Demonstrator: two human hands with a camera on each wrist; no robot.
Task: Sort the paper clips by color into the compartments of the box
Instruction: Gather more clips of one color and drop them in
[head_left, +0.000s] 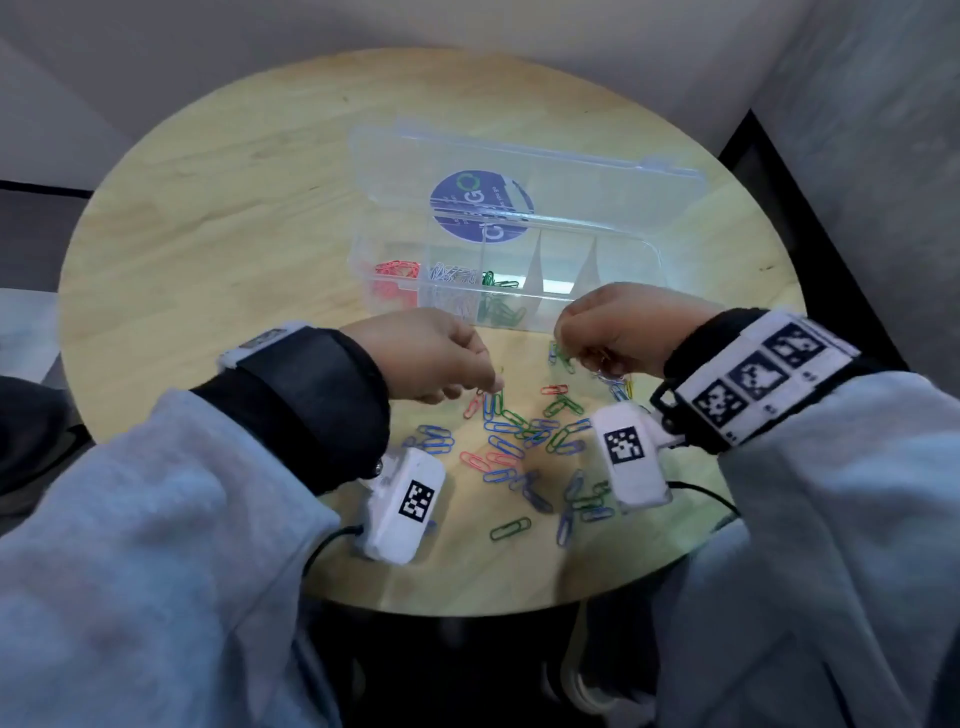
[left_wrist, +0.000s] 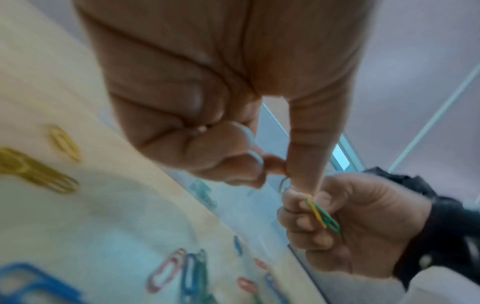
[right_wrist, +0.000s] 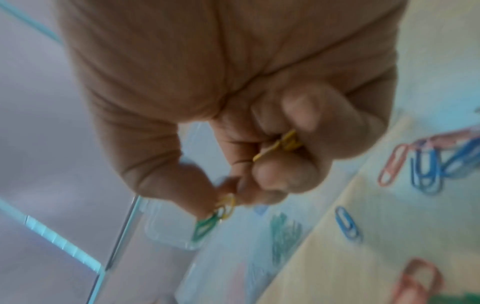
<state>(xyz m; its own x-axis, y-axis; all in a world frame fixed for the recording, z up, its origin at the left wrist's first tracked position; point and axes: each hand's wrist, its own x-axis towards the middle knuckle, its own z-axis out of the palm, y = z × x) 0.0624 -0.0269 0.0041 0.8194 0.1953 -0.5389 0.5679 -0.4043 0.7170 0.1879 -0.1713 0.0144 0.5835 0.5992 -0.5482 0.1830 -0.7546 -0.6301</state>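
Note:
The clear compartment box (head_left: 655, 252) stands with its lid open behind both hands; it holds red clips (head_left: 397, 270), white clips (head_left: 451, 273) and green clips (head_left: 500, 283). Loose blue, red and green clips (head_left: 511, 447) lie scattered on the table near me. My left hand (head_left: 488, 385) hovers over them with fingers curled, thumb and forefinger pinching a thin clip (left_wrist: 283, 182) that looks yellowish. My right hand (head_left: 563, 353) pinches a yellow clip (right_wrist: 227, 203) hooked to a green clip (right_wrist: 205, 225), with more yellow clips (right_wrist: 287, 142) in its fist.
The round wooden table (head_left: 208, 218) ends close to my body. The box's two right compartments (head_left: 563, 270) look bare. Several yellow clips (left_wrist: 33, 168) lie on the wood to the left. White wrist cameras (head_left: 410, 501) with cables hang below both wrists.

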